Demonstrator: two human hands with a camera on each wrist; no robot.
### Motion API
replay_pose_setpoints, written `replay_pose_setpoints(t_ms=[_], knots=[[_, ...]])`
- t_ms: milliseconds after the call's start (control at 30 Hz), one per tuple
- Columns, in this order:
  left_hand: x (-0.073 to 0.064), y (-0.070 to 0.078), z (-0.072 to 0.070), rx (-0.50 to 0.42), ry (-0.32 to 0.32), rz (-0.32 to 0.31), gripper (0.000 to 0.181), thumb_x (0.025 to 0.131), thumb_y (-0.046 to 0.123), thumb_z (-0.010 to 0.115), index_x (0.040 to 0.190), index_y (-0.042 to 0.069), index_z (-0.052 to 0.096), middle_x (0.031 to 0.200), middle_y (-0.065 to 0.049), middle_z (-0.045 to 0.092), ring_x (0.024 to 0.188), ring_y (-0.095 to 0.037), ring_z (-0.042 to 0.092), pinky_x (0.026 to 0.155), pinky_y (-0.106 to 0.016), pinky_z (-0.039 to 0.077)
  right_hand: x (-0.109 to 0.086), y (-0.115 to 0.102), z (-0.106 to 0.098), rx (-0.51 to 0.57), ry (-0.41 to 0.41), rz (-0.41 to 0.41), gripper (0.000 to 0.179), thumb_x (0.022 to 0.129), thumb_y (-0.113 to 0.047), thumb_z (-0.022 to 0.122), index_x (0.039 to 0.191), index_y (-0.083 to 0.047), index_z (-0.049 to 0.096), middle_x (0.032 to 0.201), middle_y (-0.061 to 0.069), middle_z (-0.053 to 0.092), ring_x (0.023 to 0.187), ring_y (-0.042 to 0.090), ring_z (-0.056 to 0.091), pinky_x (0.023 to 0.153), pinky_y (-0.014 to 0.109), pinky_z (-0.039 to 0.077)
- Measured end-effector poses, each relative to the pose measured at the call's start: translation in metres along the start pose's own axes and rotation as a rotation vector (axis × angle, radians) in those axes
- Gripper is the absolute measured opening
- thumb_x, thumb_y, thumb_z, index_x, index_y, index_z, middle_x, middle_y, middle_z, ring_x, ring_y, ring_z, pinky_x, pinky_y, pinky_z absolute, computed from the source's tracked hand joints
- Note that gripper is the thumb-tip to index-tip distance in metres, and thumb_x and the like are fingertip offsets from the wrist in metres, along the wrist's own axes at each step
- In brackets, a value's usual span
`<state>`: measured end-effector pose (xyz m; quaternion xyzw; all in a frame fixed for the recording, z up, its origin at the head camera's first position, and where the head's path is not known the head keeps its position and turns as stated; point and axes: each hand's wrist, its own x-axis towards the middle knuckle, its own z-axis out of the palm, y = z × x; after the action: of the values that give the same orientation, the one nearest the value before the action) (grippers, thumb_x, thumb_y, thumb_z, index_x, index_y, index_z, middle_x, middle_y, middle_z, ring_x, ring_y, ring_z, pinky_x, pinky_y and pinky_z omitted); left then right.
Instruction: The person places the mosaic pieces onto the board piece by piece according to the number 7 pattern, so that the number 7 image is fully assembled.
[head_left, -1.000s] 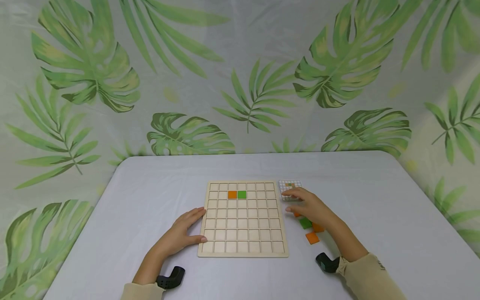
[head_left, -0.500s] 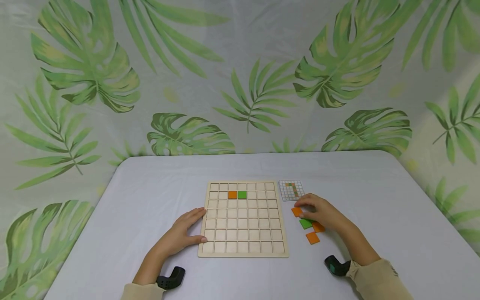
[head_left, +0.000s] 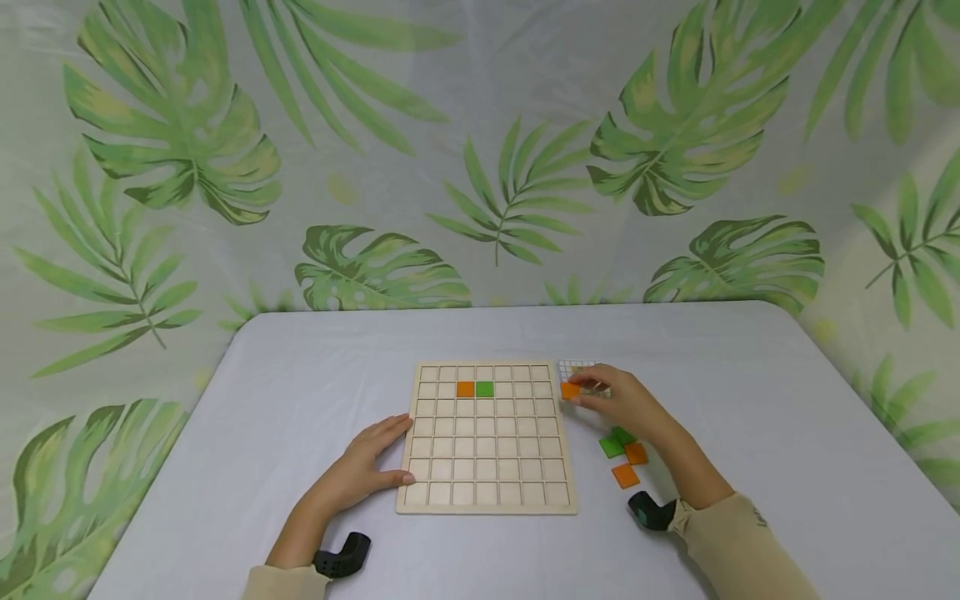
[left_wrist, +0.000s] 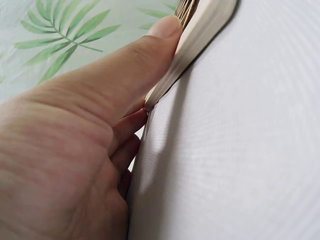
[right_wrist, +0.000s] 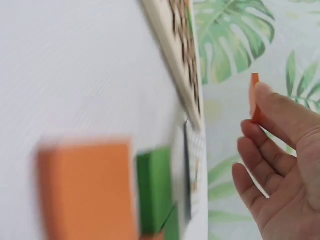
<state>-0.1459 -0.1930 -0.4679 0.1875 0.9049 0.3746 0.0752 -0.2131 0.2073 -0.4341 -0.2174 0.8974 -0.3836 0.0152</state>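
A wooden grid board (head_left: 486,510) lies in the middle of the table, with an orange tile (head_left: 465,389) and a green tile (head_left: 484,389) side by side in its second row from the far edge. My left hand (head_left: 369,463) rests at the board's left edge, thumb on the rim in the left wrist view. Between thumb and fingers, my right hand (head_left: 618,400) pinches another orange tile (right_wrist: 254,97), raised near the board's upper right corner. Behind that hand, partly covered, is a small pattern card (head_left: 567,367).
Right of the board lie several loose tiles: green tiles (head_left: 611,447) and orange tiles (head_left: 625,476). A white cloth (head_left: 322,358) covers the table, and a leaf-printed curtain (head_left: 525,275) hangs behind it.
My right hand went down to the loose tiles, took an orange one, and has lifted it up and left toward the board. My left hand has stayed in place.
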Motion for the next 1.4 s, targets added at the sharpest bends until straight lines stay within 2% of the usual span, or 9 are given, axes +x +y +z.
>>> replay_pose_setpoints(t_ms=[267, 500, 733, 1000, 1233, 1400], knots=[[0.000, 0.000, 0.000, -0.007, -0.001, -0.002, 0.084, 0.070, 0.041, 0.073, 0.139, 0.011, 0.036, 0.144, -0.007, 0.028, 0.132, -0.033, 0.018, 0.101, -0.056, 0.016, 0.039, -0.026, 0.020, 0.073, 0.054, -0.105, 0.031, 0.083, -0.025, 0.065, 0.109, -0.009, 0.062, 0.105, 0.001, 0.059, 0.092, 0.017, 0.053, 0.079, 0.035, 0.045], [0.001, -0.001, 0.001, 0.003, -0.006, 0.000, 0.084, 0.070, 0.041, 0.073, 0.139, 0.011, 0.036, 0.144, -0.007, 0.028, 0.132, -0.032, 0.018, 0.102, -0.055, 0.016, 0.061, -0.027, 0.048, 0.134, 0.032, -0.081, 0.029, 0.083, -0.019, 0.066, 0.108, -0.006, 0.062, 0.105, 0.004, 0.059, 0.092, 0.020, 0.053, 0.078, 0.035, 0.045], [0.000, 0.001, 0.000, 0.009, -0.003, 0.004, 0.083, 0.070, 0.040, 0.073, 0.139, 0.011, 0.036, 0.144, -0.007, 0.029, 0.132, -0.032, 0.018, 0.102, -0.055, 0.016, 0.064, -0.019, 0.067, 0.110, -0.045, 0.005, 0.026, 0.083, -0.018, 0.065, 0.108, -0.009, 0.062, 0.102, 0.001, 0.057, 0.096, 0.016, 0.053, 0.084, 0.031, 0.044], [0.000, 0.000, 0.000, 0.006, 0.003, 0.004, 0.084, 0.070, 0.042, 0.073, 0.139, 0.011, 0.036, 0.143, -0.007, 0.029, 0.131, -0.033, 0.018, 0.101, -0.055, 0.017, 0.065, -0.021, 0.074, 0.015, -0.053, -0.011, 0.024, 0.081, -0.016, 0.068, 0.104, -0.010, 0.066, 0.100, 0.000, 0.054, 0.096, 0.017, 0.050, 0.086, 0.035, 0.042], [-0.001, -0.002, 0.000, 0.004, 0.005, 0.007, 0.084, 0.070, 0.044, 0.072, 0.139, 0.011, 0.036, 0.143, -0.007, 0.029, 0.131, -0.033, 0.018, 0.101, -0.056, 0.016, 0.060, -0.028, 0.067, 0.022, -0.094, 0.006, 0.037, 0.081, -0.021, 0.068, 0.115, -0.008, 0.061, 0.108, 0.003, 0.054, 0.102, 0.020, 0.049, 0.089, 0.037, 0.041], [0.000, -0.001, 0.000, 0.000, -0.004, 0.011, 0.084, 0.070, 0.043, 0.072, 0.139, 0.011, 0.036, 0.144, -0.007, 0.028, 0.131, -0.033, 0.018, 0.101, -0.056, 0.016, 0.054, -0.030, 0.052, 0.074, -0.077, 0.002, 0.042, 0.083, -0.022, 0.066, 0.122, -0.009, 0.056, 0.117, 0.005, 0.053, 0.107, 0.025, 0.048, 0.091, 0.040, 0.040]])
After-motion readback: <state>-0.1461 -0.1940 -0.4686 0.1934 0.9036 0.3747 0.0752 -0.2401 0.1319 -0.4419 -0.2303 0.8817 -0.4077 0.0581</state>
